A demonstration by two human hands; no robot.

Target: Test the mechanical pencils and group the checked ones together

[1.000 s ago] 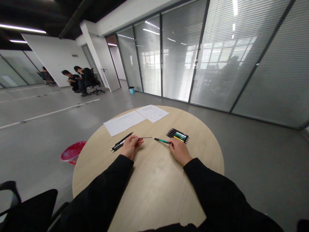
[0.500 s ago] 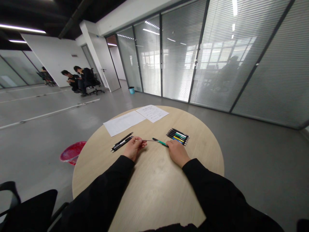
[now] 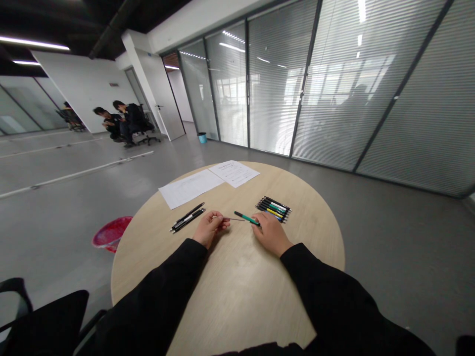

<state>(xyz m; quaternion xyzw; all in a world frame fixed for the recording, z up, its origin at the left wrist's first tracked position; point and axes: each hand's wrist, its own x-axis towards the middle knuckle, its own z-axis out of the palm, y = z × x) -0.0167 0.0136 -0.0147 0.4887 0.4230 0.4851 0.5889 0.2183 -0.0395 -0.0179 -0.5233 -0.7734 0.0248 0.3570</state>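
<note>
My left hand [image 3: 211, 228] pinches a thin dark pen refill [image 3: 237, 219] that points to the right, just above the tabletop. The refill's far end is close below a green and black pen [image 3: 245, 217]. My right hand [image 3: 272, 232] has its fingers closed on the right end of that pen, partly covering it. Right behind my right hand lies a row of several pens [image 3: 274, 207] with black, white, green, yellow and blue parts. On the left, near my left wrist, several black pens [image 3: 187, 217] lie side by side.
The round wooden table [image 3: 241, 296] carries two printed sheets of paper [image 3: 193, 187] at its far side. A red basin [image 3: 111, 233] is on the floor at left, and a black chair [image 3: 55, 321] stands at lower left. Two people [image 3: 124, 121] sit far off.
My left hand has moved slightly right with the refill, whose end now sits below the green pen. My right fingers have shifted a little on the pen.
</note>
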